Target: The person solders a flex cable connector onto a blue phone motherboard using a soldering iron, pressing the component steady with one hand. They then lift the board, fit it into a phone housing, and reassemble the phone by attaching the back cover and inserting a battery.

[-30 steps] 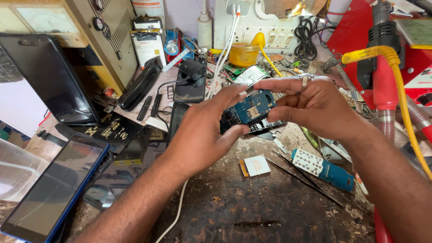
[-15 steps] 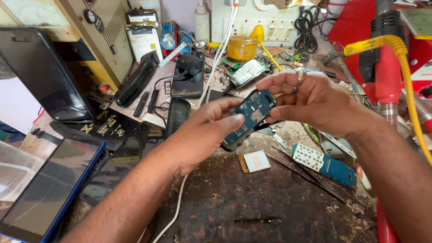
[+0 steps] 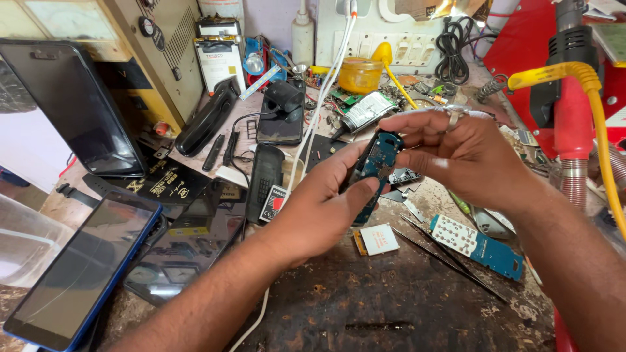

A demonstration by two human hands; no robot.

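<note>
Left hand [image 3: 319, 208]: reaching up from the lower frame, fingers curled and closed about the lower part of a small blue printed circuit board [image 3: 375, 164], thumb lying along its edge.

Right hand [image 3: 466, 153]: coming in from the right, wearing a silver ring; fingers nearly closed, fingertips pinching the top end of the same board. The board is being held between both hands, raised above the worn, dark-stained wooden counter [image 3: 391, 306], tilted roughly upright.

Just below the hands: a small white and orange square card [image 3: 378, 238] is lying flat on the counter. To the right of it, under the right wrist, a second blue circuit board with a white keypad membrane [image 3: 476, 244] is resting beside thin dark metal tweezers [image 3: 450, 261].

Left of the left forearm: a blue-framed smartphone with a dark screen [image 3: 78, 274] is lying face up, partly over a black glass panel [image 3: 182, 254].

Beyond the left hand: a black keypad phone body [image 3: 264, 173] is lying near a white cable [image 3: 313, 124] running up the counter.

Farther left: a large dark tablet screen [image 3: 72, 107] is leaning upright.

Farther right of the right hand: a red hot-air station with a yellow hose [image 3: 574, 104] is standing.

Farthest back: a translucent amber round jar [image 3: 358, 75] is sitting before a white switch panel [image 3: 391, 39].
</note>
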